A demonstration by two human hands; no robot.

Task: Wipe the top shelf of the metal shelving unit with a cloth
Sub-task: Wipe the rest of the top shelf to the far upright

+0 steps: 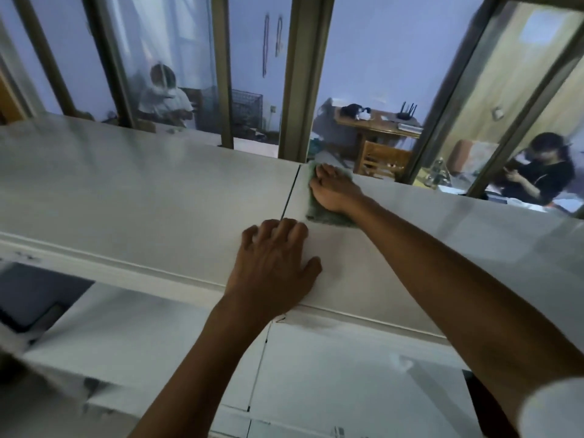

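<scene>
Pressing on the green cloth [320,216], the right hand [335,191] curls its fingers over it at the back of the top shelf [142,184]. The left hand [275,263] rests palm-down, fingers loosely spread, on the shelf just nearer than the cloth, holding nothing.

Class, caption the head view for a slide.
The right hand holds a green cloth on the top shelf; left hand rests nearby.

words: none to read | numbers: none to read | brands and signs: none to read | note: some small dark marks [27,256] sit on the front edge of the top shelf [142,191] (too blurry to tell if they are letters)
</scene>
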